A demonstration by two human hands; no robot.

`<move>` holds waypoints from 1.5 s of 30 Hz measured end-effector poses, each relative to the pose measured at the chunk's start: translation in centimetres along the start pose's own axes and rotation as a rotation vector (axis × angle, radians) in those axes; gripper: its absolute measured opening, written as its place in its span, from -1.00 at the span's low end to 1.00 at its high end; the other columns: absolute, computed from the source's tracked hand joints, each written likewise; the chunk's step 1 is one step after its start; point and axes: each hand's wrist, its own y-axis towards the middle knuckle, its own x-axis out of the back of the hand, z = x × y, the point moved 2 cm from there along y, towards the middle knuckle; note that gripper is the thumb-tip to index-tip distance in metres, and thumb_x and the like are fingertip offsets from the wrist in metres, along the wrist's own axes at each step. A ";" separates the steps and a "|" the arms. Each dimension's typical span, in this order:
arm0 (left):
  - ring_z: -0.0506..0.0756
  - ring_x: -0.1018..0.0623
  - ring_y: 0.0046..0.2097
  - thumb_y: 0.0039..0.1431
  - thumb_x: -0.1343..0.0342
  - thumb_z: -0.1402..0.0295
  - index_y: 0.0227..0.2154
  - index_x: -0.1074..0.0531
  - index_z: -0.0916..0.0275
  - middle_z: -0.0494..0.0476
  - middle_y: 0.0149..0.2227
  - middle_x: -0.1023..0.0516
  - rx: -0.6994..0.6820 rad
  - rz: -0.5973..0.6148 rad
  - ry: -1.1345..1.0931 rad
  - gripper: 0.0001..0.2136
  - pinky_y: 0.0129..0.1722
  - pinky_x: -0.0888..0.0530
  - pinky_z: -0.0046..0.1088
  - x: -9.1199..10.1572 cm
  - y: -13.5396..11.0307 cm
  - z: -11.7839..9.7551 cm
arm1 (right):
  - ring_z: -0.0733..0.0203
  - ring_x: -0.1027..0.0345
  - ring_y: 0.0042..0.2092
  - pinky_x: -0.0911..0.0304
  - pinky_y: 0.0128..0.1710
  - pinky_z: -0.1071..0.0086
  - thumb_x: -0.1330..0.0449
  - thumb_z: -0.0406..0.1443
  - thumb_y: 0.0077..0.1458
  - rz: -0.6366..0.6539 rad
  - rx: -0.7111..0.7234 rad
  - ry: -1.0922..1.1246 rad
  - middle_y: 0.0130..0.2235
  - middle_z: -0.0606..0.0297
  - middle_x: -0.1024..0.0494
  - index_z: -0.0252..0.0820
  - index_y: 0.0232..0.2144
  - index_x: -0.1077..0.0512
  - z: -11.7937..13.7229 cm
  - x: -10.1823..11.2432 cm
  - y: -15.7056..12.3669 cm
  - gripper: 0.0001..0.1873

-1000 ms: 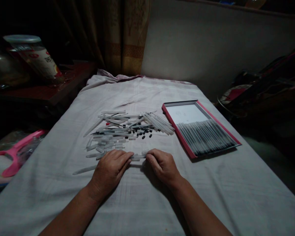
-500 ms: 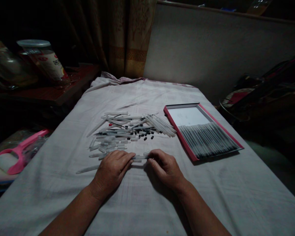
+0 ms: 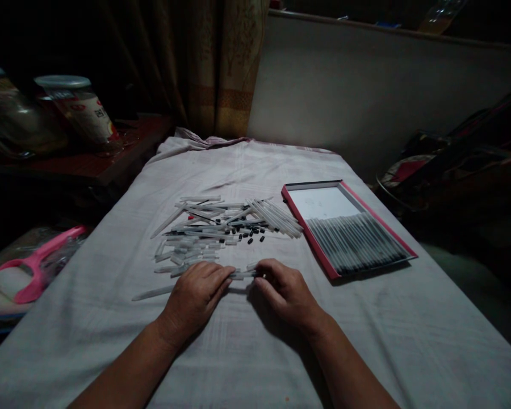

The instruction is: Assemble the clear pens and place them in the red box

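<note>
A slim translucent pen (image 3: 241, 274) spans the gap between my two hands. The fingers of my left hand (image 3: 199, 291) close on its left part, and a pale barrel end sticks out behind that hand. My right hand (image 3: 286, 291) pinches the dark right end, which the fingertips partly hide. Just beyond lie loose clear caps (image 3: 183, 250), several white pen barrels (image 3: 272, 216) and small black plugs (image 3: 250, 234). A long tapered barrel (image 3: 152, 293) rests left of my left hand.
To the right, an open red-edged box (image 3: 310, 244) holds a row of assembled-looking pens (image 3: 357, 244). Jars (image 3: 83, 113) stand on a dark side table at left. Pink-handled scissors or a similar tool (image 3: 36, 264) lies beside the cloth-covered table (image 3: 247, 363).
The view has shifted slightly. Both hands keep nearly the same place and grip on the pen; the piles and box look unchanged.
</note>
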 end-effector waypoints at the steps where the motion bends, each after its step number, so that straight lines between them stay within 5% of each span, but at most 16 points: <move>1: 0.12 -0.55 -0.22 0.35 0.01 0.35 -0.09 -0.46 0.24 0.14 -0.26 -0.60 0.002 0.004 -0.004 -0.80 -0.21 -0.45 -0.32 0.0 0.0 0.0 | 0.26 -0.44 -0.39 -0.31 -0.35 0.44 -0.12 -0.31 0.19 0.001 0.014 -0.010 -0.35 0.25 -0.59 -0.20 -0.22 -0.43 0.0 0.0 0.0 -0.87; 6: 0.12 -0.55 -0.24 0.35 0.01 0.33 -0.09 -0.48 0.22 0.14 -0.28 -0.61 -0.007 0.010 -0.025 -0.79 -0.23 -0.45 -0.33 -0.1 -0.1 -0.1 | 0.28 -0.41 -0.44 -0.27 -0.41 0.46 -0.02 -0.29 0.27 -0.016 0.023 -0.033 -0.47 0.28 -0.54 -0.17 -0.40 -0.44 -0.1 -0.1 0.1 -0.75; 12: 0.12 -0.57 -0.23 0.34 0.00 0.33 -0.14 -0.50 0.22 0.15 -0.27 -0.62 0.040 -0.001 -0.104 -0.80 -0.21 -0.47 -0.33 0.0 0.1 0.0 | 0.23 -0.48 -0.35 -0.33 -0.31 0.42 -0.09 -0.30 0.21 -0.040 0.044 0.034 -0.35 0.25 -0.61 -0.16 -0.28 -0.47 0.1 -0.1 0.0 -0.85; 19: 0.12 -0.59 -0.23 0.33 -0.01 0.32 -0.15 -0.52 0.22 0.18 -0.29 -0.63 0.031 -0.095 -0.121 -0.80 -0.20 -0.49 -0.32 -0.2 0.3 -0.3 | 0.29 -0.38 -0.49 -0.25 -0.46 0.46 -0.05 -0.25 0.23 -0.112 -0.041 0.026 -0.54 0.34 -0.50 -0.15 -0.50 -0.41 0.2 -0.1 0.1 -0.72; 25: 0.12 -0.59 -0.22 0.33 -0.01 0.32 -0.12 -0.49 0.22 0.17 -0.25 -0.63 0.008 -0.030 -0.099 -0.80 -0.18 -0.49 -0.32 -1.2 1.6 -1.1 | 0.25 -0.47 -0.42 -0.34 -0.37 0.42 -0.13 -0.25 0.15 -0.083 -0.126 0.218 -0.43 0.31 -0.59 -0.18 -0.24 -0.50 -0.2 0.0 0.2 -0.81; 27: 0.14 -0.58 -0.14 0.31 -0.03 0.33 -0.05 -0.45 0.21 0.18 -0.18 -0.61 0.034 -0.042 -0.051 -0.79 -0.11 -0.49 -0.28 -1.4 2.3 -0.8 | 0.25 -0.44 -0.45 -0.34 -0.40 0.41 -0.14 -0.22 0.14 -0.148 -0.159 0.270 -0.46 0.30 -0.57 -0.19 -0.31 -0.51 -0.8 0.7 0.4 -0.81; 30: 0.19 -0.54 -0.05 0.24 -0.10 0.37 -0.04 -0.41 0.22 0.21 -0.09 -0.57 0.147 -0.103 0.064 -0.76 -0.04 -0.46 -0.22 -1.6 3.5 -0.1 | 0.31 -0.30 -0.57 -0.24 -0.56 0.44 -0.19 -0.11 0.08 -0.410 -0.304 0.334 -0.55 0.33 -0.50 -0.21 -0.39 -0.49 -2.7 2.7 0.5 -0.74; 34: 0.20 -0.52 -0.11 0.19 -0.18 0.31 -0.18 -0.45 0.21 0.19 -0.17 -0.55 0.131 0.093 0.123 -0.83 -0.11 -0.43 -0.24 -2.4 5.3 -0.9 | 0.33 -0.26 -0.59 -0.16 -0.63 0.46 -0.26 -0.04 -0.06 -0.665 -0.472 0.484 -0.53 0.32 -0.51 -0.21 -0.42 -0.44 -4.4 4.3 0.5 -0.66; 39: 0.21 -0.53 -0.19 0.15 -0.19 0.34 -0.37 -0.45 0.21 0.18 -0.29 -0.54 0.116 0.264 0.162 -0.93 -0.22 -0.42 -0.29 -2.8 6.9 -2.0 | 0.33 -0.29 -0.56 -0.09 -0.63 0.50 -0.31 -0.10 -0.17 -0.640 -0.519 0.626 -0.49 0.34 -0.51 -0.20 -0.39 -0.41 -4.0 3.5 0.8 -0.67; 42: 0.16 -0.55 -0.21 0.19 -0.12 0.36 -0.28 -0.44 0.20 0.15 -0.27 -0.56 0.206 0.145 0.024 -0.93 -0.22 -0.43 -0.32 -2.3 6.9 -1.1 | 0.35 -0.25 -0.57 -0.09 -0.62 0.50 -0.30 -0.14 -0.18 -0.634 -0.525 0.662 -0.52 0.40 -0.46 -0.20 -0.40 -0.42 -3.5 3.0 0.9 -0.70; 45: 0.11 -0.57 -0.28 0.21 -0.08 0.24 -0.17 -0.43 0.19 0.10 -0.28 -0.59 0.445 -0.057 -0.399 -0.81 -0.30 -0.46 -0.38 -1.5 5.9 0.5 | 0.37 -0.21 -0.58 -0.10 -0.61 0.48 -0.27 -0.15 -0.14 -0.586 -0.506 0.677 -0.52 0.39 -0.44 -0.22 -0.37 -0.50 -3.0 2.8 0.8 -0.71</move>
